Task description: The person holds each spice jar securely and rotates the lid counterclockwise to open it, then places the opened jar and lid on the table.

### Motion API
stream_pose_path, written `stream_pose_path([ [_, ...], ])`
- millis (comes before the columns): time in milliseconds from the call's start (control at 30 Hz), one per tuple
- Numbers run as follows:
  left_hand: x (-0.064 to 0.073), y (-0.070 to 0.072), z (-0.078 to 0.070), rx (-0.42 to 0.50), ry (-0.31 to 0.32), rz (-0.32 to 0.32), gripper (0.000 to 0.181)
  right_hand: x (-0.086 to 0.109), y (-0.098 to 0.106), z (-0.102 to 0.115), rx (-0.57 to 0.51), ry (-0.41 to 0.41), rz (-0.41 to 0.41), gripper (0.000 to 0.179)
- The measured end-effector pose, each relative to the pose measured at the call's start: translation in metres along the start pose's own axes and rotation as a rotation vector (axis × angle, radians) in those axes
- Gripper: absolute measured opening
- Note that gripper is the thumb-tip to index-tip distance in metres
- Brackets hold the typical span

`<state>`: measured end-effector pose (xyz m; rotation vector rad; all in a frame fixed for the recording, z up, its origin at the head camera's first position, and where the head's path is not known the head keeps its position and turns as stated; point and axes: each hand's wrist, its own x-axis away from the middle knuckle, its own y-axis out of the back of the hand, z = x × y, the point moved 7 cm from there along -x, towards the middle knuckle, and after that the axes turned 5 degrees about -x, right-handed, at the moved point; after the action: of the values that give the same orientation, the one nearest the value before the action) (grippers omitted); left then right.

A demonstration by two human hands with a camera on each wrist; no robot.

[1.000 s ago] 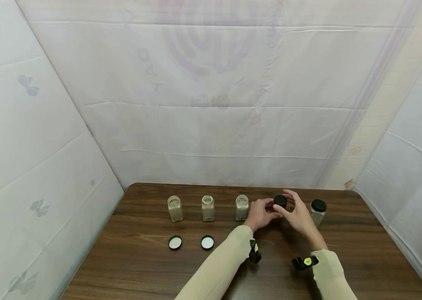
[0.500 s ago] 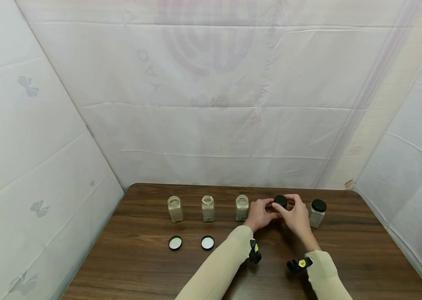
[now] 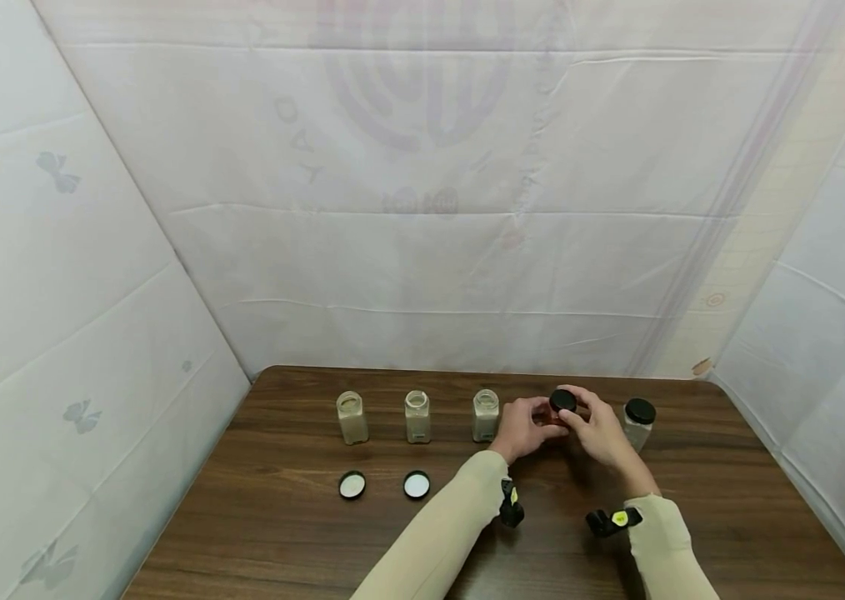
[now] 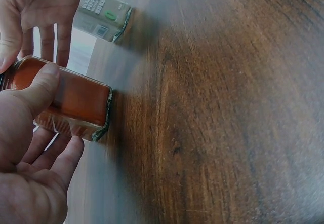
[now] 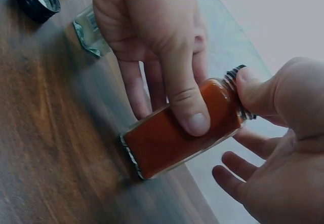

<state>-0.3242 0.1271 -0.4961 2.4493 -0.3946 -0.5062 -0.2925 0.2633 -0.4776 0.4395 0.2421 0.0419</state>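
A square glass spice jar (image 5: 174, 133) filled with orange-red powder stands on the wooden table between both hands. My left hand (image 3: 522, 429) grips its body, with the thumb across one flat side in both wrist views. My right hand (image 3: 598, 429) pinches the black screw lid (image 3: 562, 401) between thumb and fingers. In the right wrist view, the lid's ridged edge is still at the jar's neck. Right of this jar is another jar (image 3: 638, 423) with a black lid on; its label (image 4: 96, 11) reads pepper in the left wrist view.
Three uncapped jars of pale powder stand in a row to the left: a left jar (image 3: 352, 419), a middle jar (image 3: 417, 418) and a right jar (image 3: 485, 418). Two black lids, a left lid (image 3: 351, 485) and a right lid (image 3: 417, 484), lie white side up nearer the person.
My right hand and wrist swung left, then back right, with the fingers staying at the lid. My left hand keeps its grip on the jar, which has hardly moved.
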Motion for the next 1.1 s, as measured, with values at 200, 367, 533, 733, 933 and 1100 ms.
stream_pose_path([
  [200,0.0,0.0,0.0,-0.028,-0.001,0.012,0.036,0.001,0.001,-0.001,0.029,0.026,-0.041,0.055],
  [367,-0.001,0.0,0.002,-0.042,0.013,0.018,0.041,0.003,0.003,-0.001,0.136,0.006,-0.222,0.059],
  [533,-0.001,0.0,0.001,-0.063,0.01,0.011,0.041,0.006,0.003,0.003,0.191,-0.006,-0.367,0.052],
  [733,-0.001,-0.001,0.0,-0.035,0.002,0.011,0.04,0.006,0.002,0.005,0.18,-0.013,-0.338,0.046],
  [933,-0.001,0.001,-0.002,-0.004,-0.004,0.013,0.029,0.002,0.003,0.012,0.206,0.075,-0.173,0.043],
  [1100,0.0,-0.001,0.001,0.018,0.001,0.019,0.028,0.002,0.002,0.01,0.202,0.059,-0.044,0.044],
])
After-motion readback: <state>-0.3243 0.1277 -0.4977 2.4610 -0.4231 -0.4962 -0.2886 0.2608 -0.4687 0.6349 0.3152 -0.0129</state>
